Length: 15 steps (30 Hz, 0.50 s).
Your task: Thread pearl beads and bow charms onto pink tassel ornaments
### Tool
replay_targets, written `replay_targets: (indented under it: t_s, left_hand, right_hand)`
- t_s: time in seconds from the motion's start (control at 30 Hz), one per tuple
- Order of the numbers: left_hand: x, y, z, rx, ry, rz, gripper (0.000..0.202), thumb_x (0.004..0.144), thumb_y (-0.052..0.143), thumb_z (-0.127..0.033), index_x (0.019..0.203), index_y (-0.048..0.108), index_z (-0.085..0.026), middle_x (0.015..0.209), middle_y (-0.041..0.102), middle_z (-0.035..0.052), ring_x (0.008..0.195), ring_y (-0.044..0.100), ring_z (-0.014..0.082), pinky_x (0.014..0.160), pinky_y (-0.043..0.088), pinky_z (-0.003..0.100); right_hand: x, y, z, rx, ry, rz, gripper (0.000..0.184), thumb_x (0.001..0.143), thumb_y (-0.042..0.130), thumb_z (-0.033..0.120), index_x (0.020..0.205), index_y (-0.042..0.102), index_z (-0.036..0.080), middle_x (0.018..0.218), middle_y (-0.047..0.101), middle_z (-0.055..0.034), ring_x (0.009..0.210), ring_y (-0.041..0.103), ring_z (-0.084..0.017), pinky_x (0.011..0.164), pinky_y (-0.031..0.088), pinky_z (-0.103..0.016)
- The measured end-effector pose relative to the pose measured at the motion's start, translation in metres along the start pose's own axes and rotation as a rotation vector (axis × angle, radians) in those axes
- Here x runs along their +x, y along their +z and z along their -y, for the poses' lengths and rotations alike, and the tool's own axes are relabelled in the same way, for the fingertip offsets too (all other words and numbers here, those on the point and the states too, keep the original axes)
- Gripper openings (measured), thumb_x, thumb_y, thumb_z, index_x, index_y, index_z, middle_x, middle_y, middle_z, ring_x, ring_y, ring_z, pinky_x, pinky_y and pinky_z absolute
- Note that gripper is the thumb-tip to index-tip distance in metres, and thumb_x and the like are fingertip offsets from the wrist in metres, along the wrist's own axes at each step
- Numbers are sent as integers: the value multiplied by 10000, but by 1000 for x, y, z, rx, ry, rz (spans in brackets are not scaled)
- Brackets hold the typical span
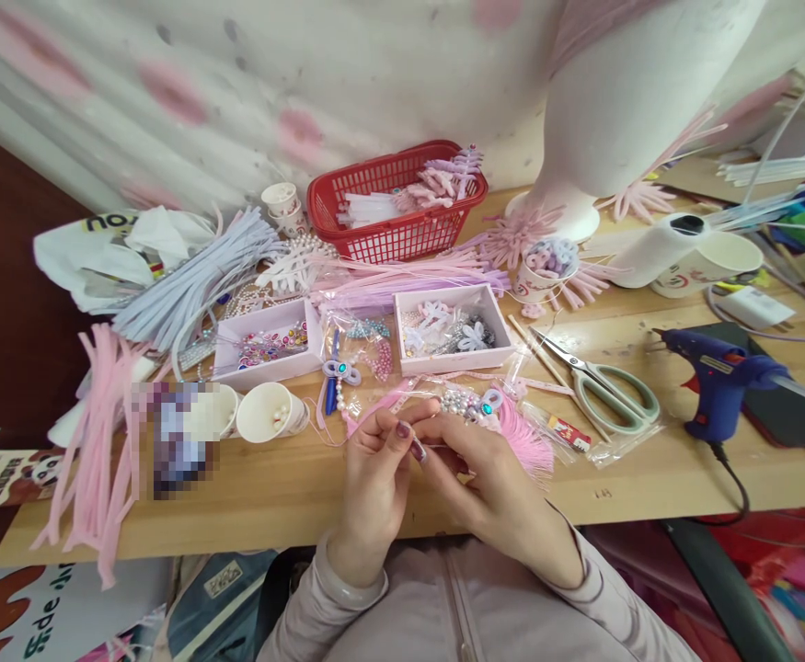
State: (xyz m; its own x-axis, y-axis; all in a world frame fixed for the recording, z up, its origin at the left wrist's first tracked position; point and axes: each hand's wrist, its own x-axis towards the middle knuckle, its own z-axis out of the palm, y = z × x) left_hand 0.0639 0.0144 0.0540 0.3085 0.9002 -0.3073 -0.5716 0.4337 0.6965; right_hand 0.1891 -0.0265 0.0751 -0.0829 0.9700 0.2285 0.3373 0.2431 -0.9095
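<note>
Both hands meet at the near edge of the wooden table (292, 496). My left hand (374, 478) pinches a thin pink cord (381, 406) between thumb and fingers. My right hand (485, 478) is closed on a pink tassel ornament (523, 432) topped with pearls and a blue gem. The fingertips of both hands touch above the tabletop. A second beaded ornament (339, 379) with a blue gem lies just beyond the left hand.
Two white trays of beads and charms (270, 345) (454, 326), a red basket (395, 202), paper cups (270, 414), pink and blue pipe cleaners (98, 432), green-handled scissors (605, 386), a blue glue gun (719, 377), a white mannequin base (560, 207).
</note>
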Motion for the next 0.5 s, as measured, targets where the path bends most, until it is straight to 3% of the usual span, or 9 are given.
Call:
replay_targets:
  t_s: [0.13, 0.33, 0.5]
  left_hand:
    - [0, 3, -2, 8, 10, 9, 294, 674, 908, -369, 623, 673, -199, 895, 824, 57, 907, 757, 233, 885, 560, 344]
    - [-2, 9, -1, 52, 21, 29, 337, 697, 879, -450, 662, 661, -196, 938, 820, 85, 1053, 730, 275, 1023, 507, 419]
    - [-4, 13, 1, 146, 94, 29, 372, 736, 842, -479, 633, 614, -204, 961, 815, 110, 1224, 652, 314, 1088, 461, 458]
  right_hand:
    - [-2, -1, -2, 51, 1, -5, 192, 999, 494, 127, 1115, 622, 211, 881, 662, -10, 733, 600, -132, 627, 440, -232]
    - [-3, -2, -7, 119, 18, -28, 184, 1006, 516, 134, 1117, 634, 221, 931, 673, -19, 785, 607, -136, 676, 454, -232]
    - [-6, -5, -8, 175, 35, -56, 151, 996, 526, 139, 1069, 623, 229, 790, 609, 20, 682, 567, -128, 612, 438, -224]
